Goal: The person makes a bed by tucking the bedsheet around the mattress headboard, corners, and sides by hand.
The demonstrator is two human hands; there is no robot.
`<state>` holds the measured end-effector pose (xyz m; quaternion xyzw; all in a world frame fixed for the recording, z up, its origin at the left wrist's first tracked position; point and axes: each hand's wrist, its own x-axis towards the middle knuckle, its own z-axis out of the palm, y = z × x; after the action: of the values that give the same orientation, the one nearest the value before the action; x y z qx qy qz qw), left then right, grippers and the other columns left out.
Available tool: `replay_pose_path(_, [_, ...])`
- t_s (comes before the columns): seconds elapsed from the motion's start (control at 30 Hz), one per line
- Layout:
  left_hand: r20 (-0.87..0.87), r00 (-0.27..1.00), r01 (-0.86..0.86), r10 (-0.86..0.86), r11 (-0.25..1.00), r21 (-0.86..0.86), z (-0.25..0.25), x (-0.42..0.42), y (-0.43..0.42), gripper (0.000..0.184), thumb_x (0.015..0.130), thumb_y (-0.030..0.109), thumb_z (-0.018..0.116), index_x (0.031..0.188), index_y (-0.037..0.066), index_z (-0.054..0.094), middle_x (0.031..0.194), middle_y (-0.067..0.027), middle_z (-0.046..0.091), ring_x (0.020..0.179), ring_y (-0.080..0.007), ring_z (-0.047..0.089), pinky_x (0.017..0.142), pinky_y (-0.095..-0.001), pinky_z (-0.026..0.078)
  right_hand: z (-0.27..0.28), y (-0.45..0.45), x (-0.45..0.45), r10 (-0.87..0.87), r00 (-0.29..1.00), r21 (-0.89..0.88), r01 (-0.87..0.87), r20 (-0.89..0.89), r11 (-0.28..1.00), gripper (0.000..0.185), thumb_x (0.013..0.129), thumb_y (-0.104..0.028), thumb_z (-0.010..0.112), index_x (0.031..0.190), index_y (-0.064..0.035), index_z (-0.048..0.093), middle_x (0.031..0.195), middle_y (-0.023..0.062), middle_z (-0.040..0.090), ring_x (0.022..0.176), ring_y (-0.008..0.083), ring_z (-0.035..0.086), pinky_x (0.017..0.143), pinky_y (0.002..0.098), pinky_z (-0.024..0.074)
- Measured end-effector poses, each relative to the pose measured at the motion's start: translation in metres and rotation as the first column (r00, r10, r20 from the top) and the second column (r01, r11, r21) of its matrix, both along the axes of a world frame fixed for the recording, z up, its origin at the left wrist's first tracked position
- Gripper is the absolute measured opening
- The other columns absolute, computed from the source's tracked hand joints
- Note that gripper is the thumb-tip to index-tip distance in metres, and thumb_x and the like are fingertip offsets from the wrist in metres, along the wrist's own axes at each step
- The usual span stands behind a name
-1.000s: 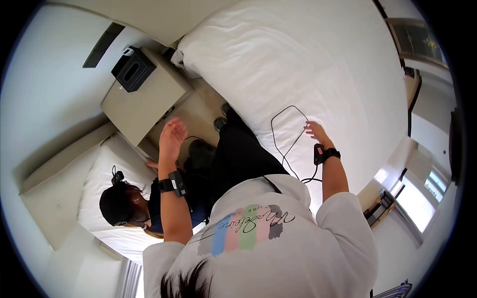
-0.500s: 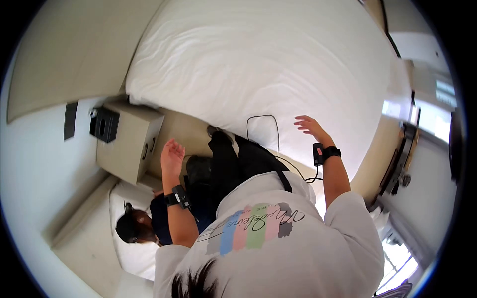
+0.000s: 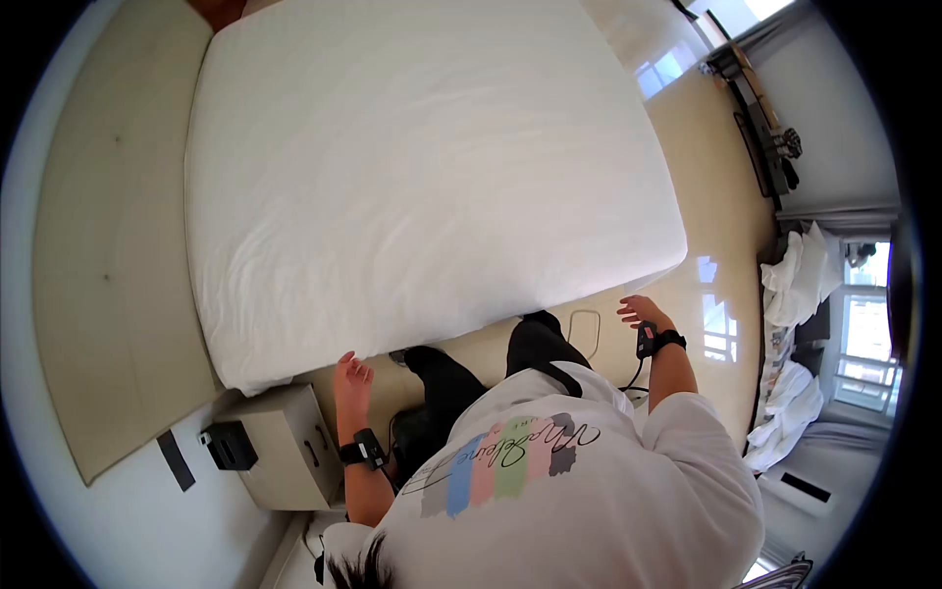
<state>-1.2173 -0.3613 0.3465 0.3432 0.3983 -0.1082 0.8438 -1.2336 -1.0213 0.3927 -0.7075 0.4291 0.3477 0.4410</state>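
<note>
A bed with a smooth white fitted sheet (image 3: 422, 167) fills the middle of the view. My left hand (image 3: 353, 381) is raised near the bed's close edge by the headboard end, fingers apart and holding nothing. On the other side, my right hand (image 3: 643, 314) is held out just off the bed's near right corner, its fingers spread with nothing in them. Whether either hand touches the sheet I cannot tell. Each wrist carries a black strapped device, the left one (image 3: 367, 450) and the right one (image 3: 657, 341), with cables running from them.
A beige headboard (image 3: 118, 226) stands at the left. Below it is a nightstand (image 3: 285, 447) bearing a black box (image 3: 232, 446). Glossy tiled floor (image 3: 702, 196) runs along the right, toward white bedding (image 3: 790, 393) heaped by a window.
My view has shifted, so more of the bed, headboard and right side of the room shows. Both hands appear lower in view. The person in a cap is mostly out of sight.
</note>
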Motion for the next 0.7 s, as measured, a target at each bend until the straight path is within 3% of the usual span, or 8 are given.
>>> replay_pose_path(0.17, [0.053, 0.982, -0.175, 0.181, 0.979, -0.102, -0.03, -0.02, -0.103, 0.022, 0.086, 0.016, 0.06, 0.106, 0.007, 0.059, 0.08, -0.0005, 0.059, 0.074, -0.0136, 0.053, 0.073, -0.0317, 0.045, -0.023, -0.096, -0.025, -0.184, 0.983, 0.063, 0.184, -0.011, 0.981, 0.037, 0.09, -0.02, 0.053, 0.118, 0.0033, 0.054, 0.107, 0.0196, 0.063, 0.094, 0.031, 0.066, 0.075, 0.0405, 0.0557])
replay_pose_path(0.23, [-0.024, 0.956, -0.292, 0.291, 0.949, -0.116, -0.041, -0.027, -0.172, 0.021, 0.085, 0.016, 0.061, 0.105, 0.008, 0.059, 0.077, 0.0001, 0.058, 0.072, -0.014, 0.053, 0.071, -0.0318, 0.045, -0.093, -0.208, -0.055, -0.284, 0.959, 0.167, 0.278, 0.012, 0.946, 0.031, 0.087, -0.017, 0.06, 0.108, 0.0055, 0.058, 0.103, 0.0202, 0.062, 0.091, 0.0343, 0.066, 0.073, 0.0426, 0.0569])
replay_pose_path(0.3, [-0.026, 0.934, -0.358, 0.357, 0.926, -0.123, -0.054, -0.028, -0.232, 0.018, 0.084, 0.012, 0.059, 0.102, 0.008, 0.059, 0.076, 0.0004, 0.058, 0.07, -0.0149, 0.053, 0.07, -0.0321, 0.045, -0.126, -0.275, -0.081, -0.314, 0.934, 0.206, 0.278, 0.172, 0.938, 0.033, 0.085, -0.018, 0.063, 0.108, 0.0051, 0.059, 0.107, 0.0176, 0.064, 0.095, 0.0323, 0.065, 0.078, 0.0416, 0.0557])
replay_pose_path(0.37, [-0.197, 0.912, -0.401, 0.36, 0.883, -0.242, -0.059, -0.03, -0.288, 0.016, 0.083, 0.008, 0.053, 0.098, 0.008, 0.058, 0.076, 0.0002, 0.058, 0.07, -0.0154, 0.053, 0.07, -0.0325, 0.045, -0.126, -0.331, -0.101, -0.339, 0.93, 0.149, 0.319, 0.142, 0.936, 0.034, 0.087, -0.018, 0.058, 0.112, 0.0063, 0.056, 0.108, 0.0187, 0.063, 0.094, 0.0322, 0.065, 0.074, 0.0418, 0.0564])
replay_pose_path(0.5, [-0.075, 0.976, -0.218, 0.205, 0.901, -0.375, 0.054, 0.015, -0.385, 0.016, 0.085, 0.007, 0.046, 0.095, 0.01, 0.058, 0.074, 0.0004, 0.056, 0.069, -0.0156, 0.053, 0.071, -0.0316, 0.044, -0.139, -0.425, -0.146, -0.437, 0.893, 0.114, 0.426, 0.102, 0.897, 0.036, 0.092, -0.016, 0.048, 0.119, 0.0087, 0.051, 0.109, 0.0207, 0.061, 0.091, 0.032, 0.066, 0.067, 0.0421, 0.0577])
replay_pose_path(0.57, [0.007, 0.988, -0.141, 0.157, 0.904, -0.403, 0.075, 0.034, -0.401, 0.012, 0.086, 0.008, 0.048, 0.092, 0.011, 0.059, 0.073, 0.001, 0.055, 0.069, -0.015, 0.052, 0.071, -0.0319, 0.044, -0.059, -0.385, -0.109, -0.485, 0.854, 0.084, 0.478, 0.188, 0.874, 0.033, 0.092, -0.016, 0.046, 0.119, 0.0018, 0.054, 0.107, 0.016, 0.063, 0.089, 0.0256, 0.065, 0.07, 0.0373, 0.0549])
replay_pose_path(0.63, [0.215, 0.977, 0.078, -0.008, 0.944, -0.322, 0.104, 0.05, -0.426, 0.008, 0.088, 0.012, 0.052, 0.09, 0.013, 0.059, 0.072, 0.0019, 0.055, 0.069, -0.0139, 0.052, 0.071, -0.0318, 0.044, 0.017, -0.356, -0.071, -0.515, 0.804, 0.132, 0.5, 0.297, 0.856, 0.032, 0.093, -0.016, 0.044, 0.12, -0.0052, 0.056, 0.104, 0.0112, 0.066, 0.086, 0.0192, 0.064, 0.073, 0.0326, 0.0522])
replay_pose_path(0.7, [0.249, 0.96, 0.179, -0.13, 0.967, -0.183, 0.096, 0.072, -0.445, 0.004, 0.087, 0.013, 0.054, 0.087, 0.014, 0.058, 0.069, 0.0026, 0.054, 0.065, -0.0124, 0.051, 0.067, -0.0288, 0.043, -0.005, -0.372, -0.063, -0.532, 0.724, 0.235, 0.479, 0.44, 0.846, 0.031, 0.093, -0.018, 0.045, 0.12, -0.0075, 0.057, 0.103, 0.0086, 0.066, 0.083, 0.0167, 0.062, 0.075, 0.0309, 0.0506])
